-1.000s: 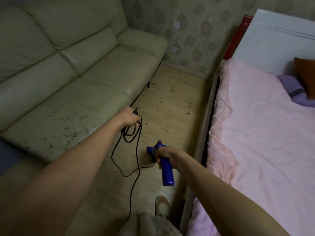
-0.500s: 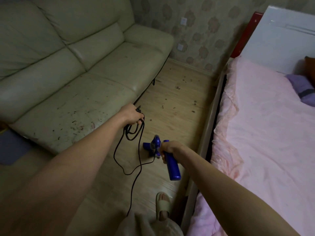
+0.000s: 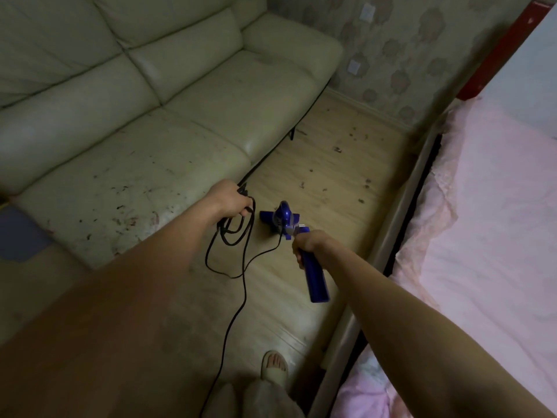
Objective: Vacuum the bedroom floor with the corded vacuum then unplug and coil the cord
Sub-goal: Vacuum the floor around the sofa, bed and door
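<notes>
**Between sofa and bed: one vacuum, one cord, two hands**

Between the sofa (image 3: 156, 122) at nine o'clock and the bed (image 3: 497, 221) at three o'clock runs a strip of wooden floor (image 3: 325, 164), and both arms reach out over it. Counted: one blue vacuum (image 3: 284, 218), one black cord (image 3: 241, 267), two hands, one sandalled foot (image 3: 274, 368) at six o'clock, two wall plates on the patterned wall at one o'clock, and many dark crumbs (image 3: 337, 149) scattered on the floor toward twelve o'clock.

The right hand (image 3: 310, 242) has its fingers curled tight round the vacuum's handle; the handle's butt end sticks out below the fist toward five o'clock, while the body and nozzle sit beyond the knuckles toward eleven o'clock, low by the floor. Whether the nozzle touches the boards I cannot tell.

The left hand (image 3: 232, 200) is closed round a bunch of cord loops. These loops hang beneath the fingers toward six o'clock; one strand swings across to the vacuum, another trails down the floor past the foot.
</notes>
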`<state>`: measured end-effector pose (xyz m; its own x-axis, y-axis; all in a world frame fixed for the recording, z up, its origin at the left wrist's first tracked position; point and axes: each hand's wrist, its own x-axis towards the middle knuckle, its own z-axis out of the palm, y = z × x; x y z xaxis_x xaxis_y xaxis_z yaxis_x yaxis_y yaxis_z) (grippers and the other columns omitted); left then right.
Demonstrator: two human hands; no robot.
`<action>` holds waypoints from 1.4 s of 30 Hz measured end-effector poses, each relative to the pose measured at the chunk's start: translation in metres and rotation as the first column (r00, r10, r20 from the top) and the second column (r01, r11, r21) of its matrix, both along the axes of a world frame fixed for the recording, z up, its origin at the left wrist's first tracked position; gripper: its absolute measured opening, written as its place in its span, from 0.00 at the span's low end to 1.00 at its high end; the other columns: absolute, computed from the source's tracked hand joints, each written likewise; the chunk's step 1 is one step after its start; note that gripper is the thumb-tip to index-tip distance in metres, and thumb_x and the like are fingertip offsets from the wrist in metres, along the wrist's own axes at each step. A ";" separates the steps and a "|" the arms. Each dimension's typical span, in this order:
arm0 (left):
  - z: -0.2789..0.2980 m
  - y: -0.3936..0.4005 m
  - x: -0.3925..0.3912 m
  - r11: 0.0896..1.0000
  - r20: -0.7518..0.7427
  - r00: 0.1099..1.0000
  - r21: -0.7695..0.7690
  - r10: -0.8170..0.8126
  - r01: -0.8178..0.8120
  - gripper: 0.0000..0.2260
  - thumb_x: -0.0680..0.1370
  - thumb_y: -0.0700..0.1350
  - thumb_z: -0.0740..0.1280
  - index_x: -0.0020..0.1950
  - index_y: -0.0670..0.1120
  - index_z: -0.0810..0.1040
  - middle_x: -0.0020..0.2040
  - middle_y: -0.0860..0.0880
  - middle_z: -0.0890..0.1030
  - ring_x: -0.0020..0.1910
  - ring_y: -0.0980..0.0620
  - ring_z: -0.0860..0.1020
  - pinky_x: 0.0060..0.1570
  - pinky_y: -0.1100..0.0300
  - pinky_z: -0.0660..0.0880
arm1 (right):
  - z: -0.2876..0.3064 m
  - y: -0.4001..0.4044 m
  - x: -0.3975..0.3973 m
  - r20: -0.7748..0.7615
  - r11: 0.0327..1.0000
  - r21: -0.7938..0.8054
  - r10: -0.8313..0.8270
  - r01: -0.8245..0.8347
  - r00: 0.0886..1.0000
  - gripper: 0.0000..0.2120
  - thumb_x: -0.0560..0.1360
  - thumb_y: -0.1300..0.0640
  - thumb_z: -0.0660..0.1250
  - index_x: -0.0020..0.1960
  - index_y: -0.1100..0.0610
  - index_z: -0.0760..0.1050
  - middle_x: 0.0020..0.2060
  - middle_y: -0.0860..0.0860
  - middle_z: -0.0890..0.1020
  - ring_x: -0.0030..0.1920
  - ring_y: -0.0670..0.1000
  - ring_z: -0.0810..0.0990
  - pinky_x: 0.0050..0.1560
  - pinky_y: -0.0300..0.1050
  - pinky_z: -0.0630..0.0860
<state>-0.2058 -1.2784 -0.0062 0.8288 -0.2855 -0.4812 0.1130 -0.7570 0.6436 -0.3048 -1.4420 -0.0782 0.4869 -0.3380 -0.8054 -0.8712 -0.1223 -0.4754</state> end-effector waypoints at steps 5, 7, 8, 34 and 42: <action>-0.023 -0.026 0.030 0.998 -0.053 0.997 0.011 0.060 -0.059 0.09 0.78 0.44 0.66 0.38 0.44 0.78 0.29 0.51 0.77 0.29 0.55 0.72 0.33 0.62 0.68 | -0.034 -0.034 0.029 -0.003 1.000 -0.004 0.004 -0.004 1.000 0.11 0.72 0.69 0.63 0.53 0.66 0.72 0.29 0.58 0.75 0.24 0.53 0.74 0.22 0.39 0.72; -0.029 -0.035 0.042 0.997 -0.049 0.996 0.018 0.078 -0.077 0.07 0.78 0.43 0.66 0.42 0.42 0.79 0.30 0.50 0.77 0.28 0.56 0.72 0.33 0.62 0.68 | -0.043 -0.047 0.048 -0.004 1.000 -0.005 0.012 -0.012 1.000 0.12 0.72 0.69 0.63 0.55 0.66 0.73 0.30 0.58 0.76 0.25 0.53 0.74 0.22 0.39 0.73; -0.032 -0.038 0.048 0.996 -0.050 0.995 0.020 0.087 -0.086 0.07 0.78 0.43 0.66 0.43 0.42 0.79 0.30 0.50 0.77 0.28 0.56 0.72 0.33 0.63 0.68 | -0.046 -0.052 0.060 0.005 1.000 -0.011 0.016 -0.016 1.000 0.11 0.72 0.69 0.63 0.54 0.65 0.73 0.29 0.58 0.76 0.25 0.53 0.74 0.22 0.39 0.73; -0.022 0.008 0.031 0.976 -0.043 0.975 0.001 0.220 -0.220 0.08 0.78 0.43 0.66 0.41 0.42 0.80 0.30 0.49 0.78 0.27 0.55 0.72 0.32 0.64 0.70 | -0.020 -0.015 0.050 0.009 0.994 0.110 0.010 -0.011 1.000 0.19 0.70 0.70 0.64 0.60 0.65 0.71 0.39 0.59 0.78 0.32 0.53 0.76 0.30 0.45 0.76; 0.005 0.048 -0.025 0.988 -0.042 0.987 -0.032 0.152 -0.154 0.07 0.79 0.42 0.65 0.45 0.41 0.80 0.31 0.49 0.79 0.26 0.57 0.72 0.31 0.65 0.69 | 0.001 0.039 -0.019 -0.078 0.994 0.106 0.030 -0.021 0.997 0.23 0.71 0.68 0.66 0.66 0.63 0.68 0.45 0.58 0.78 0.34 0.53 0.77 0.31 0.45 0.75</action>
<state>-0.2303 -1.2307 -0.0014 0.8449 -0.1739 -0.5059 0.2513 -0.7059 0.6623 -0.3239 -1.4030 -0.0773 0.4275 -0.2376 -0.8722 -0.9039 -0.0979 -0.4163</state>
